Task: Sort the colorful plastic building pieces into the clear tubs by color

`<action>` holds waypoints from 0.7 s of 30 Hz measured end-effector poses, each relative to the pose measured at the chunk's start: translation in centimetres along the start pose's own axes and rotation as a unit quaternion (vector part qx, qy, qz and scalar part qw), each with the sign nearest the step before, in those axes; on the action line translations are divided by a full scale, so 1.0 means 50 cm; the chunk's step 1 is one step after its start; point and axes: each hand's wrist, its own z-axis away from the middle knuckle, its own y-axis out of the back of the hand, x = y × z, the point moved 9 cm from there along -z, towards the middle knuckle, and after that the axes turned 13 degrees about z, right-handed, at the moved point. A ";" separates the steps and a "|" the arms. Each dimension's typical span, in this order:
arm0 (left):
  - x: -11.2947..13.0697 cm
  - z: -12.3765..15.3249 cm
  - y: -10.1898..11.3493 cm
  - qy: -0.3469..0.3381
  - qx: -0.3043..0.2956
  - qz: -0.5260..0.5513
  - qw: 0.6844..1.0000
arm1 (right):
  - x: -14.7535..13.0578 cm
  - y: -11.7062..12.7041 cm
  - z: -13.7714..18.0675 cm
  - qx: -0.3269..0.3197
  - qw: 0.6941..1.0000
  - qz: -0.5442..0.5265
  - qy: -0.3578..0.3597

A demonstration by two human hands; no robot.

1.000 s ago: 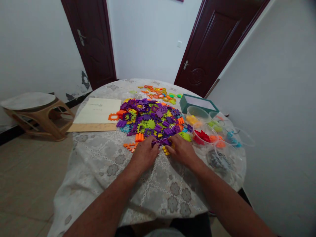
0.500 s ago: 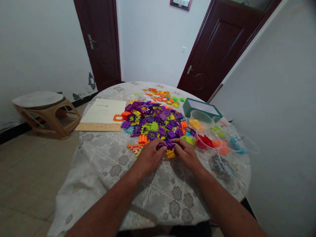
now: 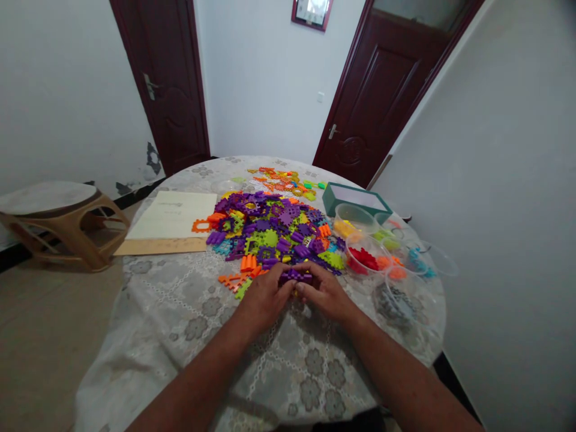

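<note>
Between my two hands is a purple plastic building piece [image 3: 296,276] with notched edges. My left hand [image 3: 269,295] is closed on its left side, and my right hand [image 3: 326,292] grips its right side, the thumbs almost meeting in front. Just beyond my fingers lies a heap of interlocking toy pieces [image 3: 270,231], mostly purple with lime green, yellow and blue. Orange pieces [image 3: 231,282] lie by my left hand, one of them a notched triangle. Whatever is under my fingers is partly hidden.
Clear round tubs on the right hold red pieces [image 3: 363,258], yellow pieces [image 3: 345,228] and grey pieces [image 3: 396,305]. A green box [image 3: 330,201] stands behind them. An open notebook [image 3: 175,216] lies left. Small orange pieces [image 3: 283,180] lie at the back. A stool [image 3: 58,225] stands beyond the table.
My hands have drawn closer together around the purple piece, and the thumbs now nearly touch. The camera view has shifted, so the scene sits slightly lower and further left.
</note>
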 end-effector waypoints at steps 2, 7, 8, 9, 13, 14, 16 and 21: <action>0.003 0.001 -0.003 0.002 -0.015 -0.001 1.000 | 0.003 0.000 -0.004 0.000 1.000 -0.007 -0.016; 0.014 0.006 -0.011 0.001 -0.048 0.036 0.998 | -0.032 0.037 0.007 0.000 0.996 0.083 -0.043; 0.014 0.008 -0.012 -0.003 -0.050 0.043 0.998 | -0.048 0.052 0.012 -0.011 0.992 0.121 -0.044; 0.013 0.010 -0.009 -0.012 -0.043 0.040 0.998 | -0.064 0.070 0.015 -0.025 0.986 0.161 -0.043; 0.016 0.017 0.028 -0.100 0.063 -0.061 0.991 | -0.125 0.188 -0.020 -0.050 0.954 0.295 -0.025; 0.019 0.020 0.038 -0.127 0.090 -0.088 0.984 | -0.132 0.228 -0.046 -0.043 0.947 0.317 -0.026; 0.026 0.026 0.057 -0.168 0.130 -0.123 0.969 | -0.130 0.320 -0.116 0.002 0.942 0.329 -0.061; 0.046 0.029 0.102 -0.205 0.182 -0.160 0.948 | -0.092 0.547 -0.275 0.241 0.912 0.276 -0.186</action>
